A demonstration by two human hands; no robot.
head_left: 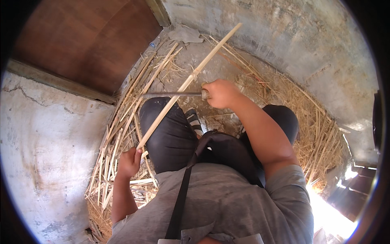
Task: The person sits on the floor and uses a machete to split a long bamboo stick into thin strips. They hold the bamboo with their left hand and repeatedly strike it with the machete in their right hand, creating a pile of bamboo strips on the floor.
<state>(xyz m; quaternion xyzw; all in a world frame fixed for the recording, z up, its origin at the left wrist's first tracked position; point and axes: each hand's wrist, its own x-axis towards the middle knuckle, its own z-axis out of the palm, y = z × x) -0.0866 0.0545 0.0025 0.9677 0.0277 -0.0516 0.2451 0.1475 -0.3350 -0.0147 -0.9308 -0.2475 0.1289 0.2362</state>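
A long, pale bamboo strip (166,110) slants across the middle, from my left hand up to the far right, over my left knee. My left hand (129,162) is closed around its near end. My right hand (222,93) grips the handle of a knife (189,94), with the thumb along the handle. The long, narrow blade points left and crosses the strip just beyond my left knee, touching or nearly touching it. Part of the handle is hidden in my fist.
Split bamboo strips (109,162) lie heaped along my left side. Thin shavings (313,134) cover the floor on the right. Stained walls (48,150) close in on both sides, with a brown door panel (89,44) at the far left. My bent knees (164,134) frame the work.
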